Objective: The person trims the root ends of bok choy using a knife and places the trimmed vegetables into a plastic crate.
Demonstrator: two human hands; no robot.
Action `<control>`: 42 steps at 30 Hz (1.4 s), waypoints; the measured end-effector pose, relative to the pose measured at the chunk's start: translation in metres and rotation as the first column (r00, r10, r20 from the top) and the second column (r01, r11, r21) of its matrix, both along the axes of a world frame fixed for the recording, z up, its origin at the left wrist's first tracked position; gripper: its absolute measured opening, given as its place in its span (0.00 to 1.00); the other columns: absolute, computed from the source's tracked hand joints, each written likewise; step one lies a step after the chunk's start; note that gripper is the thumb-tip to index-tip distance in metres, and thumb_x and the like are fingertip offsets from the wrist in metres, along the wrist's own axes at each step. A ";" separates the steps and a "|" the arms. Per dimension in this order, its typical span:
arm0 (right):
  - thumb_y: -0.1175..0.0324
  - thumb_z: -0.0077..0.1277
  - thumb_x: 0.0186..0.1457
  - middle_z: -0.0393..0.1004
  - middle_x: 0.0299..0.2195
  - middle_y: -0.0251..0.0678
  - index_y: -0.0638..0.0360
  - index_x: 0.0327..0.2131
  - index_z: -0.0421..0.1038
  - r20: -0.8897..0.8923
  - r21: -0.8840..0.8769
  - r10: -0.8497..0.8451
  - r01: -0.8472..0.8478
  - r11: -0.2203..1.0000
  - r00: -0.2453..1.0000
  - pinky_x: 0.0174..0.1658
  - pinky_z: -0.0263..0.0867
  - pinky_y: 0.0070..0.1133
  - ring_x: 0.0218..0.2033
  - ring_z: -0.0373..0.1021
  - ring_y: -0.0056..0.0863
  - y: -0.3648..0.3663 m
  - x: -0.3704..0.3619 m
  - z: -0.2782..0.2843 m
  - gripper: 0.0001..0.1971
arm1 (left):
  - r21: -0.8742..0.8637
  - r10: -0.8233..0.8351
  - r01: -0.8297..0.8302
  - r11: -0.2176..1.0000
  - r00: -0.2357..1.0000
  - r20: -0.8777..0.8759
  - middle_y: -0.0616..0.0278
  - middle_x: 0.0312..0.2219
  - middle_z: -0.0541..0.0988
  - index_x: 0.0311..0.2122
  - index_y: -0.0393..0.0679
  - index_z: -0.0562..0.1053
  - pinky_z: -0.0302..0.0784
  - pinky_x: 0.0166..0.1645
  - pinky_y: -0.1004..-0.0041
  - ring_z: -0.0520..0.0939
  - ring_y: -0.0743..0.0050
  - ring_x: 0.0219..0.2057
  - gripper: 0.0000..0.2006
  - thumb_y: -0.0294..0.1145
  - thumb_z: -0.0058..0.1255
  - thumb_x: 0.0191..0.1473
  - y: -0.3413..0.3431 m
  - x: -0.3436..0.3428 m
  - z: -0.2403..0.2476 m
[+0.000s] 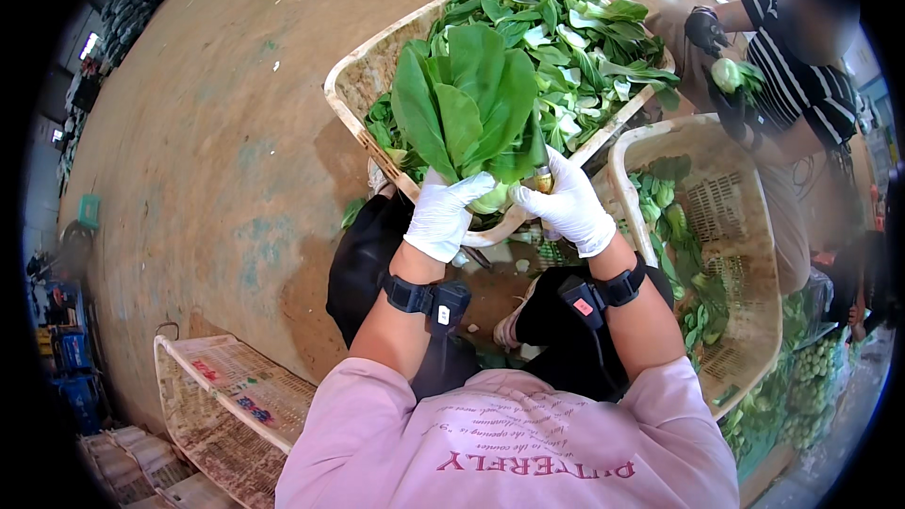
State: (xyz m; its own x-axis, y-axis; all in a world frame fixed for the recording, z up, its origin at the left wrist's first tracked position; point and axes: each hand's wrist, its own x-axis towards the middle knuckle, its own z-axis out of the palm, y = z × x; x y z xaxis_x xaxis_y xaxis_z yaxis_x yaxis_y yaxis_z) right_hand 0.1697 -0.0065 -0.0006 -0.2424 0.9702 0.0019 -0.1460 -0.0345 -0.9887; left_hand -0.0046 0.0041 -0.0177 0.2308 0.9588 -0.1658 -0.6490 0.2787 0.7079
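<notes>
In white gloves, both my hands are raised over the near edge of a large off-white plastic basket (370,58). My left hand (443,214) is closed round the pale base of a leafy green bok choy (464,99), whose leaves point away from me. My right hand (570,207) grips a knife (543,179) by its handle, the dark blade pointing up beside the leaves. The right fingertips are close to the bok choy's base; whether they touch it I cannot tell. Loose green leaves and pale stalks (575,47) heap up in the basket behind.
A second off-white basket (745,188) with some bok choy stands at my right. Beyond it, a co-worker (806,66) in a striped top holds another bok choy (735,75). An off-white crate (236,405) lies at lower left. More greens (801,405) lie at lower right.
</notes>
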 end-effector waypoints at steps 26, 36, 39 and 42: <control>0.66 0.55 0.51 0.72 0.38 0.35 0.62 0.50 0.63 -0.271 -0.021 -0.231 0.234 0.972 0.935 0.29 0.67 0.15 0.31 0.70 0.20 0.004 0.003 0.024 0.23 | 0.151 0.010 -0.117 0.981 0.822 0.570 0.52 0.53 0.66 0.56 0.45 0.60 0.61 0.56 0.52 0.62 0.53 0.57 0.29 0.51 0.44 0.53 0.011 0.004 0.022; 0.58 0.46 0.53 0.72 0.33 0.33 0.53 0.48 0.63 -0.187 -0.327 -0.809 0.741 0.586 0.557 0.19 0.59 0.12 0.20 0.64 0.17 -0.198 0.175 0.022 0.20 | 0.315 -0.420 0.708 0.632 0.655 -0.628 0.55 0.57 0.60 0.62 0.43 0.51 0.55 0.57 0.68 0.60 0.63 0.58 0.43 0.56 0.50 0.46 -0.026 0.078 0.012; 0.43 0.41 0.56 0.69 0.42 0.34 0.54 0.53 0.59 -0.158 -0.008 -0.981 0.994 0.113 0.110 0.26 0.59 0.13 0.32 0.66 0.22 -0.285 0.251 0.042 0.30 | 0.183 -0.440 0.616 0.766 0.710 -0.550 0.55 0.55 0.63 0.60 0.44 0.56 0.54 0.57 0.67 0.63 0.64 0.56 0.36 0.55 0.45 0.51 -0.014 0.067 0.002; 0.58 0.47 0.56 0.72 0.40 0.36 0.60 0.50 0.64 -0.230 -0.114 -0.934 0.961 -0.253 -0.273 0.25 0.66 0.17 0.31 0.70 0.24 -0.391 0.379 0.000 0.21 | 0.116 -0.440 0.542 0.832 0.773 -0.457 0.59 0.51 0.67 0.57 0.45 0.61 0.58 0.52 0.72 0.68 0.70 0.50 0.29 0.49 0.43 0.53 -0.007 0.072 -0.006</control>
State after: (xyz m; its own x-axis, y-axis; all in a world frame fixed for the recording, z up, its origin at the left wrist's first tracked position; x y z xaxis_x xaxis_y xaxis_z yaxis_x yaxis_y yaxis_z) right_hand 0.5487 -0.3973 -0.0003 0.9984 -0.0191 -0.0531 -0.0413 0.3942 -0.9181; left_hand 0.0678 -0.0028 -0.0240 0.6437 0.7522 -0.1408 -0.1172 0.2786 0.9532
